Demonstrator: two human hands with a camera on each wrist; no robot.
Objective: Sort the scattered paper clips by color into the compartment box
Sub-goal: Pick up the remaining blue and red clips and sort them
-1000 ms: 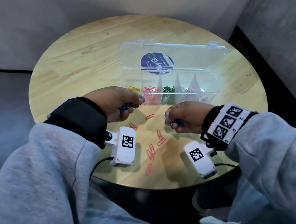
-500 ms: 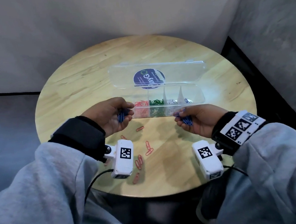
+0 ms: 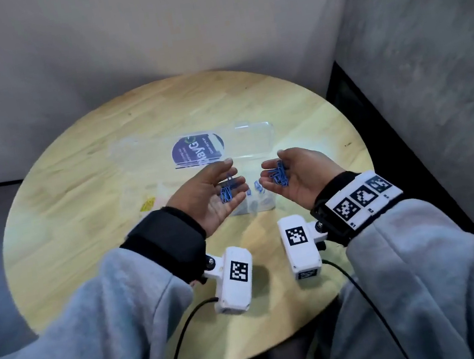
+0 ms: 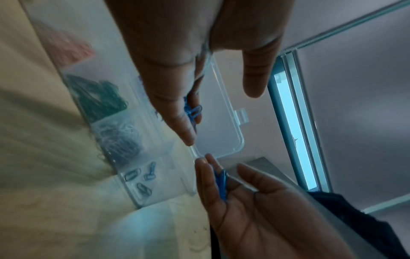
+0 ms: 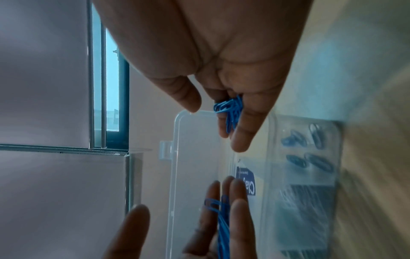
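Both palms up, fingers relaxed: left hand (image 3: 210,196) & right hand (image 3: 294,175) each cradle blue wire paper clips (image 3: 279,174) directly over clear plastic compartment box (image 3: 264,206)'s right-end cell.

Round wooden table (image 3: 79,210) in a corner by grey walls (image 3: 84,48). Bright window (image 4: 292,133) up high, seen from the wrist.

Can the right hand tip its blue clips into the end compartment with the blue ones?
Probably yes. The right hand hovers palm-up over that end of the open box, lid back; nothing sits between its blue clips and the compartment.
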